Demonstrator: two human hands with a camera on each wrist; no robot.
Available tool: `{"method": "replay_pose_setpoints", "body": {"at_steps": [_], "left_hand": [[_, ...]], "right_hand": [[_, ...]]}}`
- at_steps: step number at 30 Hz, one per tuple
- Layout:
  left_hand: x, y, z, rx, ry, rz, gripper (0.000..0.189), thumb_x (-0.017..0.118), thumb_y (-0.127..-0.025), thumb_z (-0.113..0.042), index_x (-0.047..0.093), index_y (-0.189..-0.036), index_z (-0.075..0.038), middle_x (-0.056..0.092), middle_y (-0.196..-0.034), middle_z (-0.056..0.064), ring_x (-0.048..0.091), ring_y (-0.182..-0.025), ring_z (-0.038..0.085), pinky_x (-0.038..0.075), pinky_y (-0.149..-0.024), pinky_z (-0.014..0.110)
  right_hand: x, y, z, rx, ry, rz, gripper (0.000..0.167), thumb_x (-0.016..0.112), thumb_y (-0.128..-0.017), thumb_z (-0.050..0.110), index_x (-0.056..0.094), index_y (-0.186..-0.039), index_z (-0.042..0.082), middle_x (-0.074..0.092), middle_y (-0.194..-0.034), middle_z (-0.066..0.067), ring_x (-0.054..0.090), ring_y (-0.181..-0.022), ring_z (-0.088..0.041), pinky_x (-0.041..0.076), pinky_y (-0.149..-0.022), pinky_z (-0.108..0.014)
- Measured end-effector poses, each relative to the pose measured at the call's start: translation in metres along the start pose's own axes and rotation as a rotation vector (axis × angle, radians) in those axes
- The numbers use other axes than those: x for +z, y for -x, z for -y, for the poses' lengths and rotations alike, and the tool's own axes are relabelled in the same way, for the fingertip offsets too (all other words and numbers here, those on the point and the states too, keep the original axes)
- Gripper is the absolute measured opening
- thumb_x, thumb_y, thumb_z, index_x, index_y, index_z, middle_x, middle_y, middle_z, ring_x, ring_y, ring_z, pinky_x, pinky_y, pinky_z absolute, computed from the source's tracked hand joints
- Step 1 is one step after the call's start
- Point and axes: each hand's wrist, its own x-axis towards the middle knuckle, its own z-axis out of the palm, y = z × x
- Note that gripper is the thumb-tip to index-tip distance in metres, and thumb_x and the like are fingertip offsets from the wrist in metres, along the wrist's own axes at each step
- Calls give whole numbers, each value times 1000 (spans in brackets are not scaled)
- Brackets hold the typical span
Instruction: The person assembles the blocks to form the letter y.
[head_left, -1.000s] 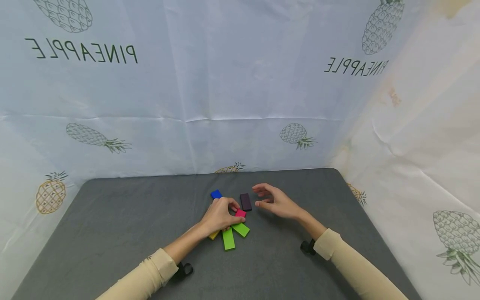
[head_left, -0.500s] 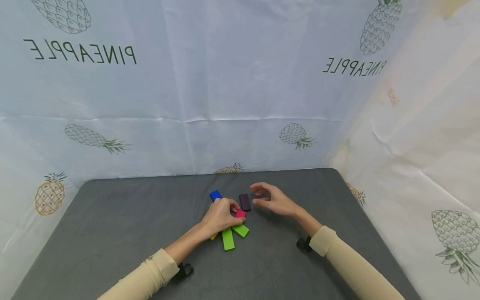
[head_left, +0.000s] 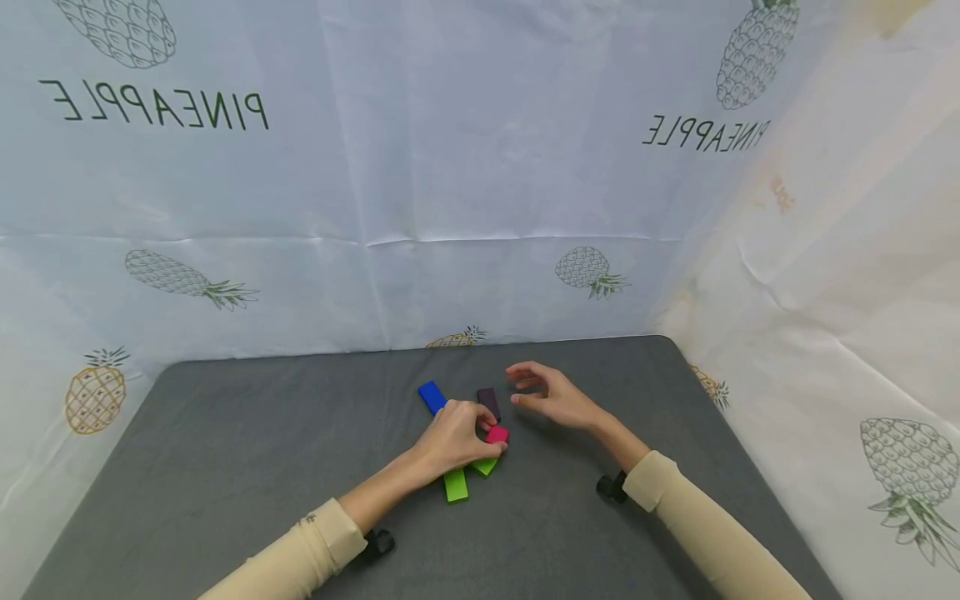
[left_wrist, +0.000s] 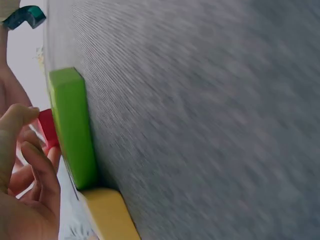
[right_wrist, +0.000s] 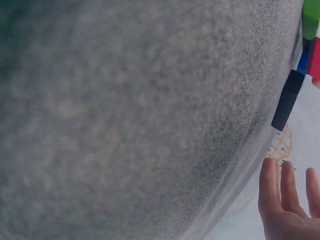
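Observation:
My left hand (head_left: 453, 435) pinches a pinkish-red block (head_left: 497, 434) between thumb and fingers, over a ring of coloured blocks. In the left wrist view the red block (left_wrist: 48, 128) shows beyond a green block (left_wrist: 74, 127). Two green blocks, one pointing toward me (head_left: 455, 486) and the other angled right and partly covered (head_left: 485, 466), lie under and in front of that hand. My right hand (head_left: 552, 398) hovers with loosely bent fingers, holding nothing, just right of a dark, nearly black block (head_left: 488, 403). A blue block (head_left: 432, 397) lies behind the left hand.
A yellow block (left_wrist: 111, 215) touches the green one in the left wrist view; the left hand hides it in the head view. The dark grey tabletop (head_left: 262, 450) ends at a white pineapple-print cloth (head_left: 465, 167) hanging behind and at the sides.
The left hand has moved to the right with the red block, uncovering more of the blue block and covering the yellow one and more of the green. The right hand has barely moved.

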Motion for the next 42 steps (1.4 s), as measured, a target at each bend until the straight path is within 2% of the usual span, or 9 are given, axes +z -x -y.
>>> {"method": "replay_pose_setpoints", "body": {"at_steps": [4, 6, 12, 18, 24, 28, 32, 36, 42], "left_hand": [[5, -3, -5, 28, 20, 35, 27, 91, -86, -25, 83, -101, -4, 83, -93, 6, 73, -75, 9, 58, -67, 19], [12, -6, -1, 48, 39, 48, 28, 91, -86, -27, 83, -100, -4, 83, -92, 4, 69, -71, 4, 57, -66, 18], [17, -8, -6, 17, 56, 108, 28, 91, -85, -26, 82, -101, -4, 81, -91, 2, 58, -63, -4, 54, -64, 16], [14, -7, -11, 2, 42, 125, 29, 93, -85, -26, 83, -102, -4, 82, -93, 4, 65, -69, 0, 55, -67, 17], [21, -7, 8, 45, 107, 100, 33, 96, -83, -31, 84, -102, -7, 84, -94, 1, 74, -80, 2, 59, -73, 19], [36, -12, 32, 36, 134, 104, 35, 97, -82, -38, 84, -103, -14, 82, -92, -8, 68, -63, -7, 57, -67, 17], [46, -16, 46, 8, 163, 132, 33, 96, -82, -40, 84, -104, -18, 80, -91, -14, 65, -48, -3, 57, -58, 19], [47, -15, 47, -11, 199, 143, 32, 96, -83, -38, 83, -105, -18, 79, -90, -14, 66, -46, 2, 56, -50, 24], [40, -9, 35, 4, 183, 128, 30, 94, -86, -34, 83, -105, -14, 81, -92, -9, 63, -44, 0, 52, -45, 22]], "right_hand": [[-1, 0, -2, 2, -6, 1, 55, 68, -108, 16, 50, -156, -2, 57, -156, -27, 59, -140, -46, 52, -115, -61], [-1, -1, -3, 6, -7, 1, 54, 68, -109, 17, 50, -156, -2, 57, -156, -27, 59, -140, -46, 52, -115, -61], [-1, -2, -5, 6, -3, 3, 54, 67, -109, 18, 50, -156, -2, 56, -155, -28, 59, -139, -47, 54, -113, -59], [-4, -3, -7, 10, 17, -5, 54, 69, -108, 18, 51, -156, -1, 59, -153, -26, 62, -138, -46, 53, -113, -59], [-3, -6, -8, 1, 14, 1, 54, 68, -108, 17, 51, -155, -4, 61, -151, -27, 63, -136, -46, 54, -113, -57], [-2, -10, -7, 0, 21, 6, 53, 68, -108, 17, 52, -154, -4, 62, -151, -27, 65, -135, -46, 56, -111, -55], [0, -16, -6, 2, 31, 25, 50, 68, -108, 16, 56, -152, -3, 63, -151, -26, 66, -134, -45, 56, -110, -56], [4, -21, -6, 15, 25, 77, 48, 69, -107, 12, 58, -151, -4, 61, -153, -27, 64, -137, -46, 57, -111, -53], [10, -29, -7, 18, 24, 143, 52, 73, -103, 8, 58, -151, -4, 58, -157, -27, 61, -141, -46, 59, -110, -45]]}}
